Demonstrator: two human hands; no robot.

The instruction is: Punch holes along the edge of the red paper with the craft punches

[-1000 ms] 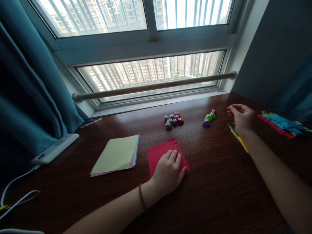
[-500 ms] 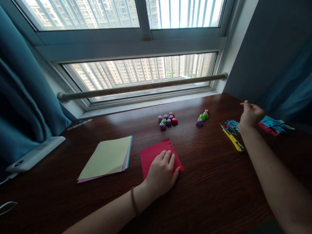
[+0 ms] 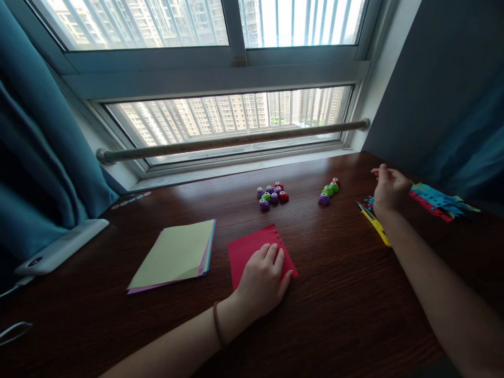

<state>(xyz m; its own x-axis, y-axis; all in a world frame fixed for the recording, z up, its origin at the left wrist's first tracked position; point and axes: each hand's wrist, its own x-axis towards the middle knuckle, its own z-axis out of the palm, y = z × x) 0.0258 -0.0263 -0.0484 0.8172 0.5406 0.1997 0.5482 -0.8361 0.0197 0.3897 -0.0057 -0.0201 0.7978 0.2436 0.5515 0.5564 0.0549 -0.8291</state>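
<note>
My left hand (image 3: 263,278) lies flat on a red sheet of paper (image 3: 246,247), fingers stretched and pressing it to the table. Small dark holes run along the sheet's upper right edge. My right hand (image 3: 389,191) is raised over the right side of the table, its thumb and fingers pinched together. Whatever may be between those fingertips is too small to make out. Beneath and beside it are small blue and red paper bits (image 3: 369,202), partly covered by the hand, and a yellow utility knife (image 3: 376,226) with its blade out.
A stack of coloured paper (image 3: 173,254) lies left of the red sheet. Farther back stand a cluster of small purple, green and red craft punches (image 3: 274,197) and a short row of punches (image 3: 326,191). Cut paper strips (image 3: 441,201) lie far right, a white power bank (image 3: 63,247) far left.
My right hand has moved left, still pinched, and now covers more of the paper bits and uncovers more of the strips. My left hand stays on the red sheet.
</note>
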